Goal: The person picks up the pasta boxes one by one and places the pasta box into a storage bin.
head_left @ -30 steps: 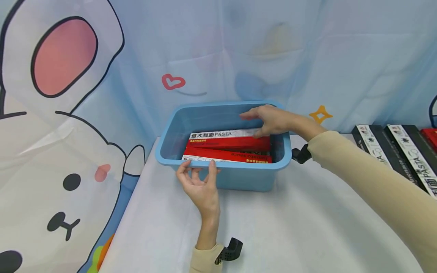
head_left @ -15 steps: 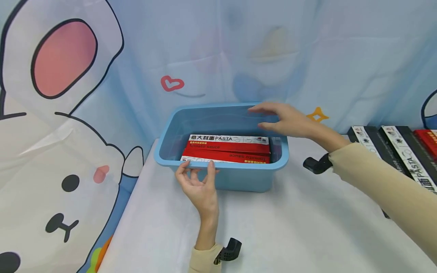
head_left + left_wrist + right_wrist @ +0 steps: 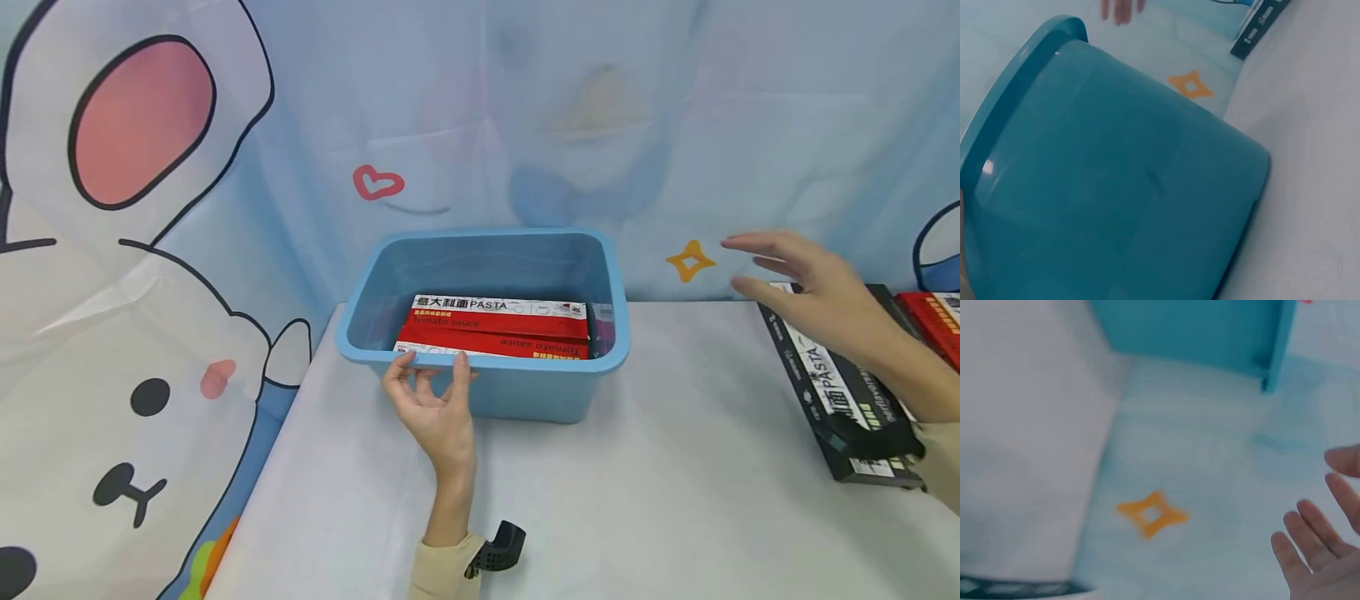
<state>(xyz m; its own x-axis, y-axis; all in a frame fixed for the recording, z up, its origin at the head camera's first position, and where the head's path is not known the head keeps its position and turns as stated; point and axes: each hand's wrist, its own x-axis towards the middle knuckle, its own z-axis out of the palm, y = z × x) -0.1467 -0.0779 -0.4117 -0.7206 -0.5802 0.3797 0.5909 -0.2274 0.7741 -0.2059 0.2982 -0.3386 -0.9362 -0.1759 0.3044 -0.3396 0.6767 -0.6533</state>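
My left hand [image 3: 435,417] holds the front rim of a light blue plastic bin [image 3: 517,393], thumb and fingers at its edge; only a sliver of that hand shows in the left wrist view. Inside the bin lie red-and-white pasta boxes [image 3: 495,323], labelled tomato sauce, side by side. My right hand [image 3: 813,292] is raised over the right side of the table, fingers spread and holding nothing. It overlaps a black-and-white pasta box [image 3: 825,387] in the head view, and its forearm hides part of the boxes there. In the right wrist view the right hand [image 3: 1329,556] appears empty.
Beside the black boxes, a red box [image 3: 933,321] stands at the far right edge. The white-covered table [image 3: 675,500] runs up to a blue printed curtain [image 3: 480,117] just behind the bin.
My right hand has come up out of the bin and moved right toward the black boxes. The upper red box in the bin now lies flatter. My left hand stays at the rim.
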